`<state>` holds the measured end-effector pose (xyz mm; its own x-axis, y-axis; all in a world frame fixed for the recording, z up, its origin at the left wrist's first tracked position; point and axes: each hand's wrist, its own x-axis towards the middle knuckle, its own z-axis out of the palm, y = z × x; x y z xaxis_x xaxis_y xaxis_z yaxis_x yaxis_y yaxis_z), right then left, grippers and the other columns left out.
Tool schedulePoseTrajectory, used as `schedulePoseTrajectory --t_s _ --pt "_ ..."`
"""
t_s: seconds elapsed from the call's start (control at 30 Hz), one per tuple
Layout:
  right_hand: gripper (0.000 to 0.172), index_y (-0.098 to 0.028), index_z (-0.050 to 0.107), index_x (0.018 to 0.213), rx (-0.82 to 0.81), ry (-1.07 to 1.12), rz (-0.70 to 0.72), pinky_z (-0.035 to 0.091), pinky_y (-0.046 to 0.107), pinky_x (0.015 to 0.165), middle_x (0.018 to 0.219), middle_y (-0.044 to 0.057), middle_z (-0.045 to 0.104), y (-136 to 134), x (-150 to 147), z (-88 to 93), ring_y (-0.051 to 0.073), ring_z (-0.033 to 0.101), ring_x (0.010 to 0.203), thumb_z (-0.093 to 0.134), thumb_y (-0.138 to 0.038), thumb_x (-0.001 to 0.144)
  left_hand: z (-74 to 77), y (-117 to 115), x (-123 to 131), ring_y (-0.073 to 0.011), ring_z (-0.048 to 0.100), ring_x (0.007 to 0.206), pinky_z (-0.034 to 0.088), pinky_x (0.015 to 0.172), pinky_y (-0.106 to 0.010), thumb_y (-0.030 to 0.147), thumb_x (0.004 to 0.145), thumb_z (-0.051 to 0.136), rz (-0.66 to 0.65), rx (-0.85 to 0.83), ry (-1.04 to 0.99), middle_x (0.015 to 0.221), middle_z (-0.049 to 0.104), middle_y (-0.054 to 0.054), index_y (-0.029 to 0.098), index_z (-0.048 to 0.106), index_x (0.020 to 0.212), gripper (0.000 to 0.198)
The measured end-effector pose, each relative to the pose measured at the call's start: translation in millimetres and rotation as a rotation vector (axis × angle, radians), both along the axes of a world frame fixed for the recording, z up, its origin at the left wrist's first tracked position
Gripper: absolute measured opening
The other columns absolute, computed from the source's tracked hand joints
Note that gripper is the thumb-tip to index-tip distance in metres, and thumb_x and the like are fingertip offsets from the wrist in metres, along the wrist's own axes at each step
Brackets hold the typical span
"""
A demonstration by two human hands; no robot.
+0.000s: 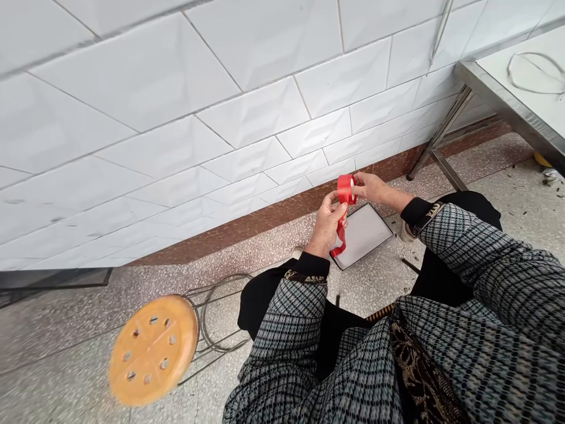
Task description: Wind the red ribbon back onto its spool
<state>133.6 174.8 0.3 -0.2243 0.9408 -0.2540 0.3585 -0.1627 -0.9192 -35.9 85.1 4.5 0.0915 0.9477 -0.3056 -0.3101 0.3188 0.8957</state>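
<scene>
While the right hand [369, 187] grips a red ribbon roll [346, 189], the left hand [327, 227] pinches its half-hidden tail.

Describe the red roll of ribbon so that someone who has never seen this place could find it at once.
Start at the white tiled wall and drop to its brown base strip, where two hands meet above a flat white tray on the speckled floor. The roll of red ribbon sits between the right hand and left hand, a loose tail hanging down. It is the only red thing here.
</scene>
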Motion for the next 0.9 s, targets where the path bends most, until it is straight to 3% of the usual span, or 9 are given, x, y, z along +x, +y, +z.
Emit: schedulePoseTrajectory --t_s 0.1,0.2,0.37,0.47,0.6,0.7,0.9 --pt "0.011 -0.019 0.066 0.087 -0.141 0.076 -0.153 0.053 0.025 0.066 0.075 0.000 0.070 3 -2 3.4 0.016 0.064 0.071 0.073 -0.010 0.087 -4.7 -1 6 -0.0065 0.040 0.046 0.036 0.049 -0.024 0.039 0.080 0.083 0.105 0.012 0.037 0.061 0.051 0.010 0.023 0.057 0.103 0.038" --pt "0.013 -0.018 0.063 0.085 -0.294 0.192 -0.236 0.056 0.026 0.065 0.074 0.003 0.070 4 -3 8.2 0.015 0.065 0.066 0.063 -0.013 0.097 -8.8 -1 7 -0.0061 0.039 0.044 0.034 0.047 -0.024 0.045 0.080 0.081 0.091 0.014 0.072 0.057 0.048 0.009 0.020 0.059 0.088 0.033" --pt "0.021 -0.017 0.066 0.088 -0.553 0.429 -0.208 0.060 0.027 0.074 0.076 0.007 0.073 -2 -3 13.0 0.016 0.069 0.072 0.057 -0.023 0.106 -13.2 -1 7 -0.0065 0.037 0.044 0.035 0.049 -0.023 0.052 0.083 0.078 0.018 0.054 0.119 0.052 0.040 0.010 0.020 0.060 0.082 0.037" --pt "0.022 -0.018 0.068 0.092 -0.693 0.554 -0.133 0.061 0.028 0.079 0.080 0.007 0.075 -7 -3 13.9 0.016 0.070 0.074 0.056 -0.026 0.108 -15.8 0 6 -0.0066 0.038 0.044 0.035 0.048 -0.023 0.048 0.086 0.075 0.030 0.088 0.227 0.053 0.045 0.010 0.020 0.059 0.081 0.033" --pt "0.022 -0.018 0.071 0.100 -0.798 0.596 -0.062 0.061 0.028 0.076 0.078 0.006 0.076 -10 -1 13.9 0.016 0.068 0.071 0.055 -0.029 0.110 -15.3 2 5 -0.0070 0.045 0.048 0.037 0.051 -0.022 0.030 0.087 0.074 0.093 0.182 0.390 0.066 0.062 0.006 0.020 0.063 0.102 0.021" --pt "0.026 -0.019 0.071 0.103 -0.837 0.596 -0.005 0.061 0.028 0.071 0.078 0.005 0.077 -10 2 12.5 0.017 0.067 0.069 0.053 -0.035 0.111 -15.1 3 4 -0.0074 0.045 0.048 0.038 0.053 -0.022 0.021 0.087 0.072 0.041 0.245 0.403 0.065 0.063 0.007 0.022 0.060 0.128 0.043" --pt "0.031 -0.017 0.070 0.094 -0.869 0.590 0.024 0.060 0.025 0.066 0.071 0.005 0.073 -9 4 13.0 0.014 0.064 0.061 0.054 -0.037 0.112 -22.2 6 -3 -0.0083 0.046 0.048 0.040 0.051 -0.023 0.026 0.090 0.072 -0.042 0.294 0.382 0.061 0.059 0.007 0.022 0.061 0.141 0.051"
